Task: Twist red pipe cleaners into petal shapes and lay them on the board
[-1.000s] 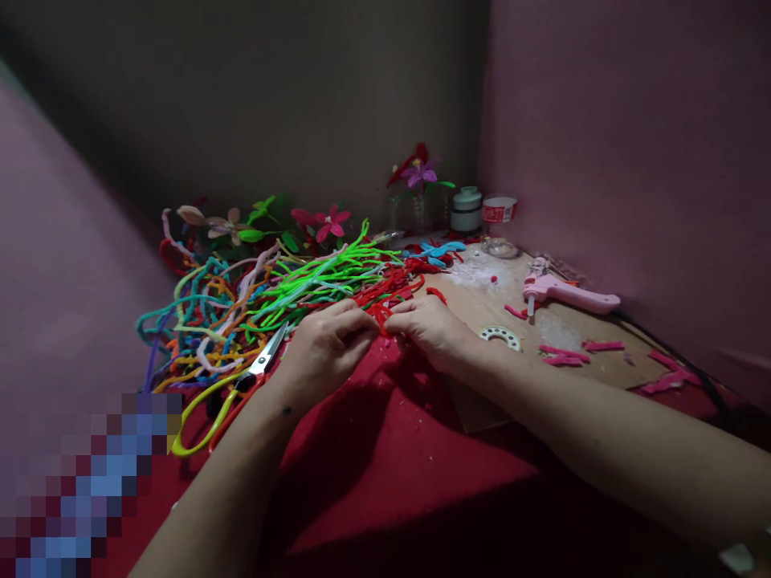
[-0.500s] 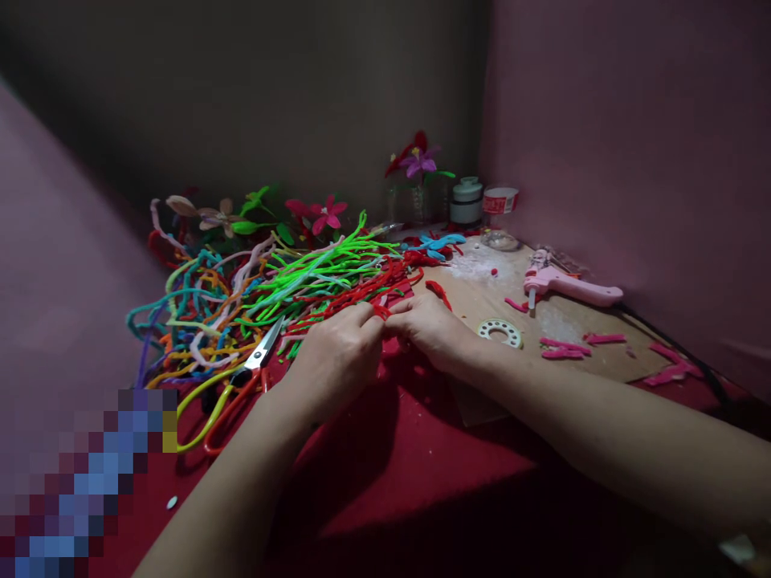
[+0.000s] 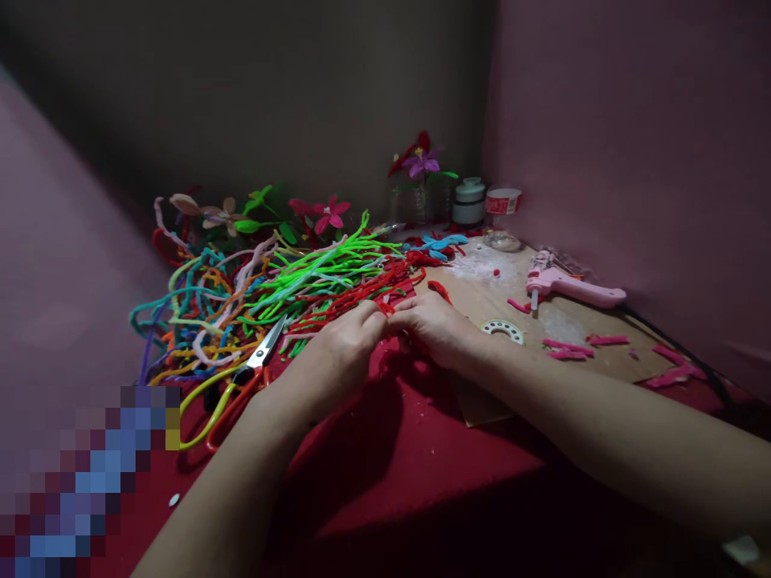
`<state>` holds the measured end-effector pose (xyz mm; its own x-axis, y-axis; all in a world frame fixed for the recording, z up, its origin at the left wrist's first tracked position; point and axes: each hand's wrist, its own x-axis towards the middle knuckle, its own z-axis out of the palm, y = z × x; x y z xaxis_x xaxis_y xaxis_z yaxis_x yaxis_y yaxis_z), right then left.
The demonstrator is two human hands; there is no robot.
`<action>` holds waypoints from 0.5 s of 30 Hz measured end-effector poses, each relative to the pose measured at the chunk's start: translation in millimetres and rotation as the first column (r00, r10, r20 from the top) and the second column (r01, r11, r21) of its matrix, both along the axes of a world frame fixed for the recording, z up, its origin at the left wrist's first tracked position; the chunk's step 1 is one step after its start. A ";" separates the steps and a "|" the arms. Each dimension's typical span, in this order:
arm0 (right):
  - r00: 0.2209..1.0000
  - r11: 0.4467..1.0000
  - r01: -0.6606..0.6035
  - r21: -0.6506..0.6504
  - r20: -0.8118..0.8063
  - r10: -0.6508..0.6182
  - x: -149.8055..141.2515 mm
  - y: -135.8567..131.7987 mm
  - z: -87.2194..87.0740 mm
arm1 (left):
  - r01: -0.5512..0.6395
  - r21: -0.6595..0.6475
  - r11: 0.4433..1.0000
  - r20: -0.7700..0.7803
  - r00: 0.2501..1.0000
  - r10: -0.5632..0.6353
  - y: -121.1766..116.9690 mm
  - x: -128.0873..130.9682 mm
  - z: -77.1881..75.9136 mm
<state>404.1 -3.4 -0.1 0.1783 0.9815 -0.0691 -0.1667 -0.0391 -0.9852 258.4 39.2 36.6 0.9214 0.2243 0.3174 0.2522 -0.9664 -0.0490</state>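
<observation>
My left hand (image 3: 346, 345) and my right hand (image 3: 434, 327) meet fingertip to fingertip above the red cloth. Both are closed, pinching a red pipe cleaner (image 3: 385, 306) of which only a small bit shows between them; its shape is mostly hidden by my fingers. Just beyond my hands lie red pipe cleaners (image 3: 361, 291) and a heap of bright green pipe cleaners (image 3: 319, 265). Left of my left hand rest scissors (image 3: 260, 353) with yellow and red handles. A short red fuzzy piece (image 3: 439, 291) lies behind my right hand.
A pink glue gun (image 3: 572, 287) lies at right on a brown board (image 3: 482, 293), near a white ring with holes (image 3: 503, 331) and pink scraps (image 3: 566, 348). Tangled coloured pipe cleaners (image 3: 210, 297) fill the left. Behind stand fuzzy flowers (image 3: 329, 213) and a small jar (image 3: 468, 201).
My hands stay together at nearly the same spot, with only a slight shift of the fingers round the red pipe cleaner. The whole view has moved a little.
</observation>
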 end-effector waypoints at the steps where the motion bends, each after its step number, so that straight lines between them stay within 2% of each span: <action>1: 1.000 1.000 0.000 0.016 -0.008 0.000 -0.2 0.5 -1.5 | -0.018 0.033 0.999 -0.026 0.999 0.019 -3.1 1.5 -1.7; 3: 0.998 0.999 -0.002 0.043 -0.055 0.004 -0.2 1.7 -3.2 | -0.048 0.067 0.997 -0.048 0.998 0.051 -8.8 4.4 -4.3; 5: 0.991 0.998 -0.034 0.054 -0.128 0.041 0.1 2.5 -2.1 | -0.053 0.037 0.998 -0.013 0.998 0.053 -11.9 6.1 -4.4; 8: 0.959 0.989 -0.124 0.080 -0.245 0.140 1.2 1.7 4.6 | -0.028 -0.114 0.993 0.174 0.984 0.048 -9.7 5.4 0.4; 10: 0.942 0.986 -0.128 0.109 -0.299 0.155 1.9 0.2 9.8 | -0.035 -0.305 0.952 0.321 0.937 0.138 -5.2 3.8 5.6; 11: 0.936 0.986 -0.111 0.121 -0.322 0.145 2.1 -0.7 12.1 | -0.038 -0.436 0.899 0.365 0.906 0.216 -2.7 3.3 7.9; 12: 0.930 0.987 -0.092 0.130 -0.342 0.132 2.2 -1.4 13.9 | -0.029 -0.577 0.816 0.374 0.879 0.296 -0.3 3.1 9.5; 14: 0.917 0.989 -0.064 0.134 -0.383 0.111 2.1 -2.3 16.2 | 0.017 -0.813 0.582 0.307 0.862 0.404 3.5 4.7 9.8; 15: 0.912 0.990 -0.050 0.133 -0.399 0.100 2.0 -2.4 16.7 | 0.039 -0.885 0.464 0.259 0.869 0.422 4.6 6.5 8.3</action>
